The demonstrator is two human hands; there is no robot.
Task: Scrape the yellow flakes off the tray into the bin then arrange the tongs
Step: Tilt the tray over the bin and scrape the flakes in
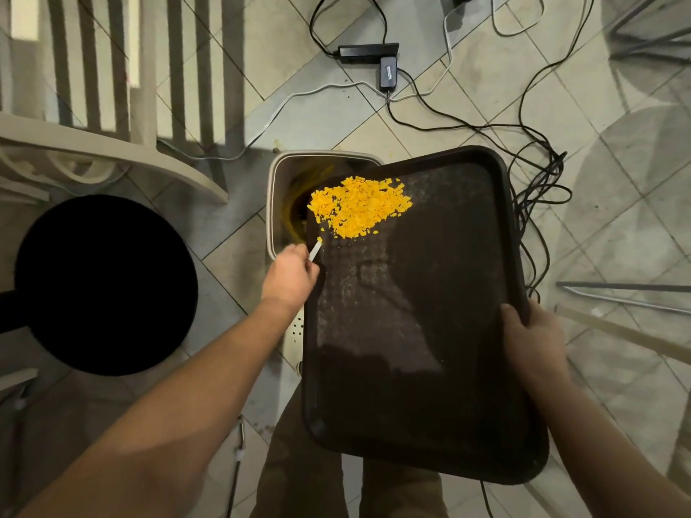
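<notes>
A dark brown tray is held over a beige bin on the floor. A heap of yellow flakes lies at the tray's far left corner, above the bin's opening. My right hand grips the tray's right rim. My left hand is at the tray's left edge, closed on a thin white tool whose tip carries a yellow flake just short of the heap. I cannot tell whether this tool is the tongs.
A round black stool stands to the left, with a white slatted chair behind it. Black and white cables and a power strip lie on the tiled floor beyond the bin. My legs are under the tray.
</notes>
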